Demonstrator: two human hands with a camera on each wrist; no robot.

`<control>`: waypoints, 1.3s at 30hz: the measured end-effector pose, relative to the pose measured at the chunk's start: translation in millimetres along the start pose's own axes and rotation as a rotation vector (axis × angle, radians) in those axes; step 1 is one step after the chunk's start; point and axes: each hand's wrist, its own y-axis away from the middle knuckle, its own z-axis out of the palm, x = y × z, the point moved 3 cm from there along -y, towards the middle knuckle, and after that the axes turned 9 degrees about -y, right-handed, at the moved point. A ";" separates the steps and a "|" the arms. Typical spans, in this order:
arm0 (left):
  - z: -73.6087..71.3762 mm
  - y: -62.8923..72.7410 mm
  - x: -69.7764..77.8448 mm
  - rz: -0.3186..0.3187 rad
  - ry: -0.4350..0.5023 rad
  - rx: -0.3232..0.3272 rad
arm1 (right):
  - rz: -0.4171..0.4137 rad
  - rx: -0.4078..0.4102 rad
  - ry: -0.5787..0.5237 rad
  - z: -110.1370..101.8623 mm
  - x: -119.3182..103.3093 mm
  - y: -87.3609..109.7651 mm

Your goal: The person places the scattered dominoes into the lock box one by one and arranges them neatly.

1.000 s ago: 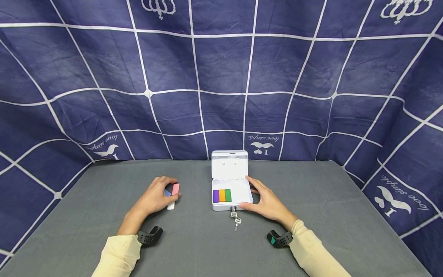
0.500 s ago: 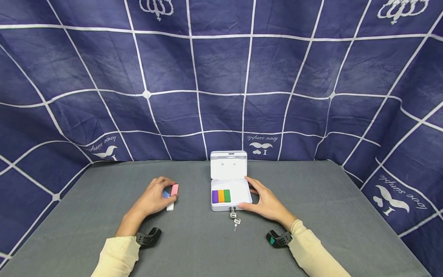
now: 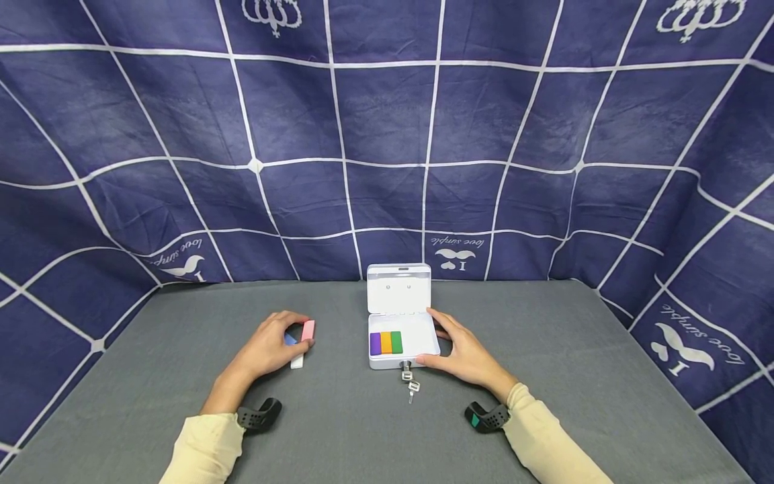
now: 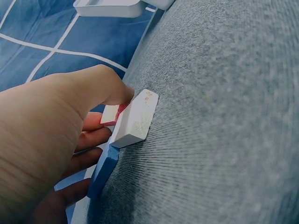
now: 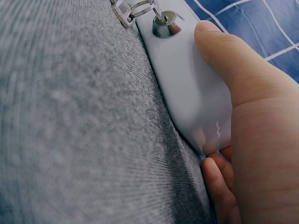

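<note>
In the head view my left hand (image 3: 271,345) is at the left, pinching a pink block (image 3: 308,329) between thumb and fingers. Right by it lie a white block (image 3: 297,361) and a blue block (image 3: 290,339). The left wrist view shows the white block (image 4: 137,119) on the cloth in front of the thumb, the blue block (image 4: 103,170) below it. My right hand (image 3: 464,351) grips the right side of a white metal box (image 3: 417,329) whose lid stands raised, thumb at its front corner. Inside sit a purple block (image 3: 375,343), an orange block (image 3: 386,343) and a green block (image 3: 396,342).
A key (image 3: 414,388) on a ring hangs from the lock (image 3: 406,367) at the box's front. Grey cloth (image 3: 338,430) covers the table. Behind it hangs a dark blue curtain (image 3: 387,202) with white lines.
The pink block has shifted slightly to the right, away from the blue and white blocks. My right hand keeps its grip on the box.
</note>
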 end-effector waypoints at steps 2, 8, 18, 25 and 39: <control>1.0 0.4 0.0 0.004 0.000 0.003 | 0.011 -0.001 0.002 0.3 0.5 0.0; 4.3 0.3 -0.7 -0.003 -0.005 -0.008 | 0.022 0.003 0.007 0.2 0.7 -0.1; 4.5 -0.3 -0.2 -0.013 0.006 -0.010 | 0.014 -0.004 0.008 -1.0 -0.1 0.5; 3.3 0.4 0.4 -0.010 -0.002 -0.030 | 0.000 -0.007 -0.002 -1.3 -2.7 1.8; 3.4 0.1 0.7 0.015 -0.008 -0.022 | 0.005 -0.004 0.008 -0.7 -2.4 2.0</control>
